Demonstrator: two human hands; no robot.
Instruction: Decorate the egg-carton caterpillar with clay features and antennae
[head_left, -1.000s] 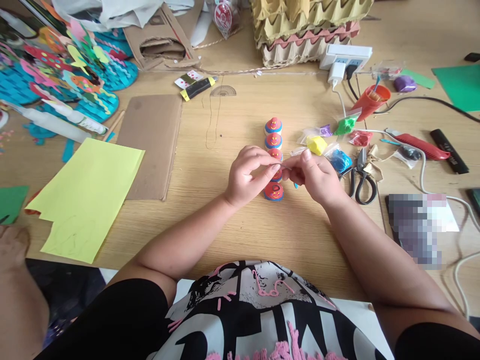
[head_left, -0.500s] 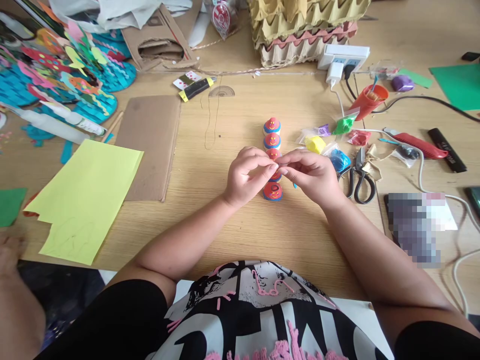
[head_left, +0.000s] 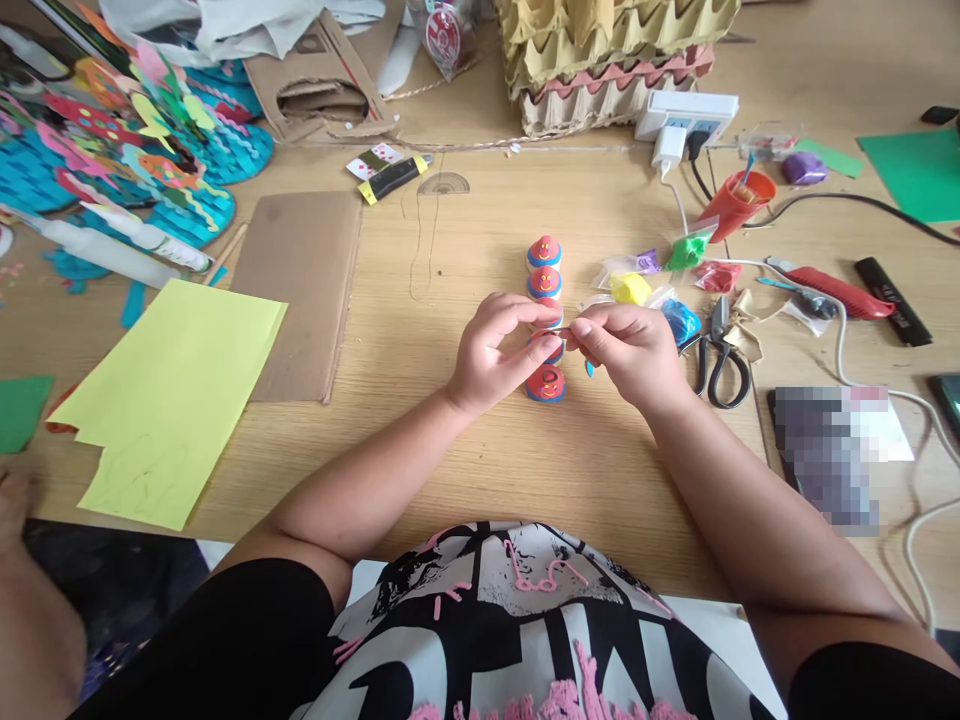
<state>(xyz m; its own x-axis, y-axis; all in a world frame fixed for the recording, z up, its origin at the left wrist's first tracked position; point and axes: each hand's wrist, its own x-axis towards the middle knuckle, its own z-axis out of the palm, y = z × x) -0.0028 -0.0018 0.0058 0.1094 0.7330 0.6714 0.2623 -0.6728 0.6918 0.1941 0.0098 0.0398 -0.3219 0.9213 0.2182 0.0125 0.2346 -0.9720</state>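
A row of several red figures with blue rims and small smiling faces runs down the middle of the table, partly covered by my hands. Above the row, my right hand pinches a thin dark strand between thumb and forefinger; its kind is too small to tell. My left hand faces it with thumb and forefinger apart, and the strand's end reaches the left thumb tip. A small blue piece lies under the right fingers.
Bags of blue clay and yellow clay lie right of the row, near black-handled scissors. Yellow paper and cardboard are at left. Egg trays and a power strip stand behind. Another person's arm shows lower left.
My right hand has drawn slightly right, its fingers closing into a tighter pinch. My left thumb and forefinger have parted, and the thin strand now shows between the hands.
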